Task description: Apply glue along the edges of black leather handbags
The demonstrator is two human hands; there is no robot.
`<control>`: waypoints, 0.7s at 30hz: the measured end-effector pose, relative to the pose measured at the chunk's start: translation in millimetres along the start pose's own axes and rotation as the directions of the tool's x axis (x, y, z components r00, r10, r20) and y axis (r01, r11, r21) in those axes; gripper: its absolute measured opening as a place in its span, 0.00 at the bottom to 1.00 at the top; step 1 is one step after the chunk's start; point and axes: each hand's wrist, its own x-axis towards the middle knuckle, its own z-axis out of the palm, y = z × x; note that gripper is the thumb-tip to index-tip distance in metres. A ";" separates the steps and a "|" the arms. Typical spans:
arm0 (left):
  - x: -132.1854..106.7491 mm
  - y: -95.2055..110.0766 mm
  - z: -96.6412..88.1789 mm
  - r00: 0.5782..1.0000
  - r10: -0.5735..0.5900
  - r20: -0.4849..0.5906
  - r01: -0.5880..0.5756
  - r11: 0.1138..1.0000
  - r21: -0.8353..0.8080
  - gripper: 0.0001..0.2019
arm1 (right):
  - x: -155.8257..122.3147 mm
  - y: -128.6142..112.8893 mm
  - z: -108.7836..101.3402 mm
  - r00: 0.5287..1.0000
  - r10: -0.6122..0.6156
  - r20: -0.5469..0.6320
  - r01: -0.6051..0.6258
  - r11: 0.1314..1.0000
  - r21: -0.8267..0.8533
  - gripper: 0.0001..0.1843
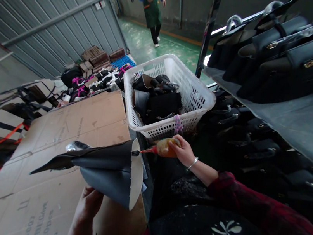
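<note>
My right hand is closed round a glue bottle, a soft amber squeeze bottle with a thin red nozzle pointing left. The nozzle's tip meets or nearly meets the upper edge of a black leather bag piece. This piece is folded over, with a pale inner lining showing at its right edge and a long flap reaching left. From below, my left hand grips the piece; some of its fingers are hidden behind the leather. A clear plastic-wrapped part shows just behind the flap.
Cardboard covers the worktable. A white plastic basket of black bag parts stands beyond it. Black handbags line a rack at right. Bundled pieces are stacked at far left. A person in a green apron is on the floor behind.
</note>
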 end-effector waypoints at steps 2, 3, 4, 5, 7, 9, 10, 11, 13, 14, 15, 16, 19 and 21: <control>-2.1 -4.6 -3.3 1.000 -0.013 -0.013 0.013 1.000 -0.021 0.17 | 5.1 2.8 4.5 1.000 -0.006 0.017 0.006 1.000 -0.009 0.19; -3.0 -6.9 -4.7 1.000 -0.017 -0.023 0.016 0.999 -0.035 0.17 | 6.7 3.8 6.2 1.000 -0.006 0.029 0.006 1.000 -0.015 0.19; -3.9 -9.0 -5.7 0.999 -0.020 -0.034 0.019 0.999 -0.046 0.17 | 7.6 4.6 7.4 0.999 -0.005 0.041 0.006 1.000 -0.021 0.18; -4.6 -10.8 -6.5 0.999 -0.025 -0.046 0.022 0.998 -0.055 0.18 | 7.9 5.3 8.0 0.999 -0.003 0.050 0.004 1.000 -0.027 0.18; -5.9 -13.5 -7.0 0.997 -0.037 -0.071 0.032 0.997 -0.070 0.20 | 6.5 6.6 7.6 0.998 0.003 0.065 -0.001 0.999 -0.035 0.19; -6.9 -14.6 -6.7 0.994 -0.052 -0.093 0.044 0.996 -0.080 0.22 | 3.5 7.9 5.5 0.997 0.011 0.076 -0.008 0.999 -0.041 0.19; -7.2 -14.7 -6.4 0.993 -0.059 -0.102 0.051 0.995 -0.084 0.23 | 2.1 8.6 4.2 0.997 0.013 0.080 -0.009 0.999 -0.045 0.19; -7.5 -14.4 -5.8 0.992 -0.066 -0.109 0.057 0.995 -0.087 0.23 | 1.0 9.4 3.0 0.997 0.014 0.081 -0.010 0.999 -0.050 0.19; -7.9 -13.0 -4.3 0.990 -0.079 -0.118 0.069 0.993 -0.091 0.22 | 0.8 10.9 1.3 0.998 0.011 0.065 -0.007 0.998 -0.061 0.18; -8.1 -12.0 -3.4 0.989 -0.085 -0.123 0.074 0.993 -0.092 0.22 | 1.8 11.5 1.0 0.999 0.006 0.049 -0.003 0.998 -0.067 0.17; -8.3 -10.9 -2.2 0.988 -0.090 -0.129 0.078 0.993 -0.094 0.23 | 3.4 11.9 1.2 0.999 0.000 0.033 0.002 0.997 -0.073 0.17; -8.7 -9.6 -1.0 0.986 -0.094 -0.136 0.081 0.992 -0.095 0.24 | 5.2 12.0 1.8 1.000 -0.006 0.020 0.007 0.997 -0.081 0.16; -10.8 -5.7 3.2 0.982 -0.099 -0.158 0.084 0.991 -0.100 0.27 | 9.9 10.4 5.2 1.000 -0.018 0.010 0.019 0.995 -0.097 0.16; -13.2 -4.4 5.8 0.980 -0.100 -0.172 0.083 0.991 -0.104 0.27 | 10.2 8.3 7.3 1.000 -0.016 0.016 0.017 0.995 -0.103 0.16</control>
